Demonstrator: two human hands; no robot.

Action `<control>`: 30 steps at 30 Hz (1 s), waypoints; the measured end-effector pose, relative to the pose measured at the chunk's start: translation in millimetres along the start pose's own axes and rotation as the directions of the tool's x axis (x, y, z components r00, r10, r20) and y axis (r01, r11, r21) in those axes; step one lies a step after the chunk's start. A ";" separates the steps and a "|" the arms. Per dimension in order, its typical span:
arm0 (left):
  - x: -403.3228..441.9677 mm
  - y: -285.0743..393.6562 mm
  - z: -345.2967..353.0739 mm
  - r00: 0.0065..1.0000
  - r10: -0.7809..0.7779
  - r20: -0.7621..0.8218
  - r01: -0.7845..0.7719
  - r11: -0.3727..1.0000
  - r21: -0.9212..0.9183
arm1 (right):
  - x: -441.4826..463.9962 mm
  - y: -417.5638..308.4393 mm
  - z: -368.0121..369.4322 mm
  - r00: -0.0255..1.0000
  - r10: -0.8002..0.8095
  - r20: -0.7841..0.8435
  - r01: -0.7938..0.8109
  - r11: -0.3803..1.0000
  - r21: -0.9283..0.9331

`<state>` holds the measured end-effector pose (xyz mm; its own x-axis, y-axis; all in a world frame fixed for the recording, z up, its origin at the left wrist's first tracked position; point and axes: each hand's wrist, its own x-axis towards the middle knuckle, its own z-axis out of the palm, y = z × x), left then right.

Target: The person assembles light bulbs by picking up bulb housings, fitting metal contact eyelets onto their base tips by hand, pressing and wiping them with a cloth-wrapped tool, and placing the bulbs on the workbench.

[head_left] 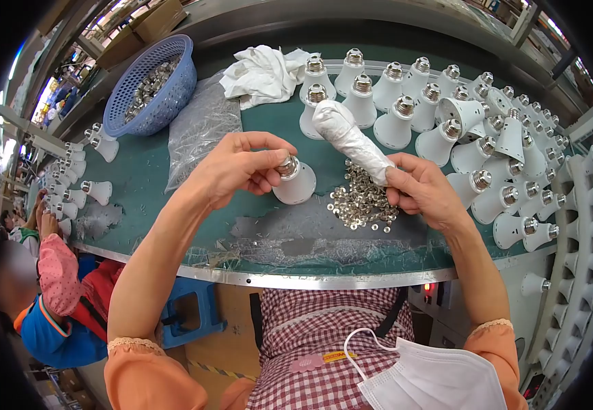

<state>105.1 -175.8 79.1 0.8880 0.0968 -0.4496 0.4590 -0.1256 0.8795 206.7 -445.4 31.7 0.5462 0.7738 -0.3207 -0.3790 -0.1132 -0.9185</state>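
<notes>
My left hand (pixel 245 167) is closed, its thumb and fingers on the metal screw cap of a white bulb housing (pixel 294 186) standing upright on the green worktop. In my right hand (pixel 425 190) is a club-shaped tool wrapped in white cloth (pixel 351 140). Its thick end tilts up and to the left, above the worktop and apart from the bulb housing. Whatever is inside the wrapping is hidden. Between my hands, partly under the tool, lies a pile of small metal contacts (pixel 363 201).
Many white bulb housings (pixel 393 124) crowd the right and back, some tipped over. At back left are a blue basket (pixel 183 85) of metal parts, a clear plastic bag (pixel 204 126) and a white cloth (pixel 265 74). Another person (pixel 60 273) sits at the left.
</notes>
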 end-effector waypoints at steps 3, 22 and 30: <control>-0.7 -1.4 -0.4 1.000 0.015 0.005 -0.015 1.000 0.009 | -0.7 -5.3 9.9 0.991 -0.126 -0.035 0.121 0.985 -0.123; -7.8 -37.0 5.0 0.990 0.135 -0.042 -0.141 0.917 -0.374 | -22.9 -59.5 64.0 0.823 -0.557 0.111 0.346 0.337 -0.876; -8.5 -40.3 27.6 0.855 0.462 -0.237 -0.301 0.813 0.498 | -5.3 -28.7 44.4 0.731 -0.682 0.003 0.434 0.463 -0.773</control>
<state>79.9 -198.8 43.2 0.9642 0.2586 0.0593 0.1197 -0.6234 0.7727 181.5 -418.6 70.1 0.6558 0.6449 0.3925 0.6392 -0.1978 -0.7431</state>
